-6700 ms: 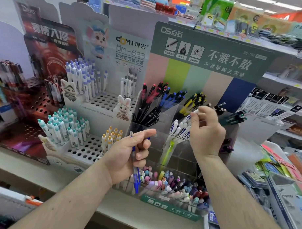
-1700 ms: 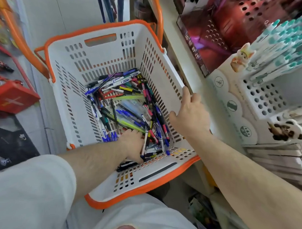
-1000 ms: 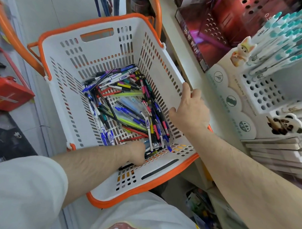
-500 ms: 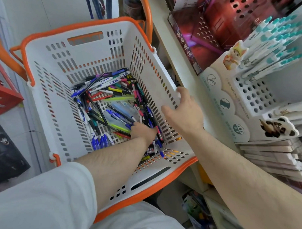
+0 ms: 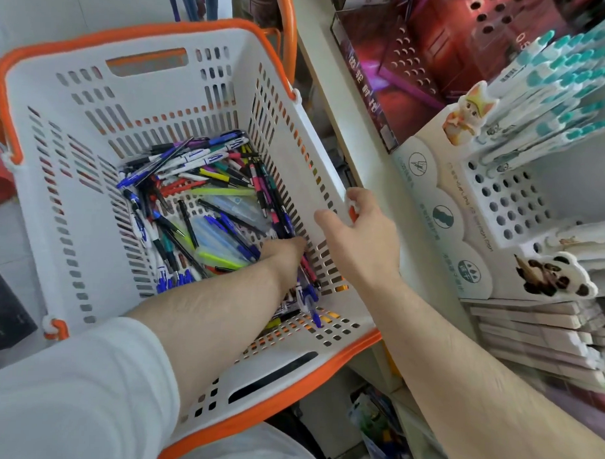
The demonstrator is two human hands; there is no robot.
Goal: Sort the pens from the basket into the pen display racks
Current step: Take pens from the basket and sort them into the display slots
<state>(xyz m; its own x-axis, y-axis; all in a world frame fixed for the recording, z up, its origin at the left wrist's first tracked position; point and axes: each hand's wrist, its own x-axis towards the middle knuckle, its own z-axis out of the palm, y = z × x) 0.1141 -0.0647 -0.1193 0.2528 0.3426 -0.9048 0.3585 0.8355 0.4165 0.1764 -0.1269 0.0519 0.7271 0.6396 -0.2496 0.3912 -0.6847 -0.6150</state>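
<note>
The left hand [image 5: 286,251] is digging into the pens [image 5: 206,205] inside the basket [image 5: 92,126], grip hidden, while the right hand [image 5: 359,238] is gripping the basket's right rim

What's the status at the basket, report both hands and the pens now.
Left hand down among the pens, grip hidden. Right hand grips the basket rim. Pens loose in the basket; nothing blocking.

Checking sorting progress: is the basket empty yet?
No. A pile of pens still covers the basket floor, left hand among them.
</note>
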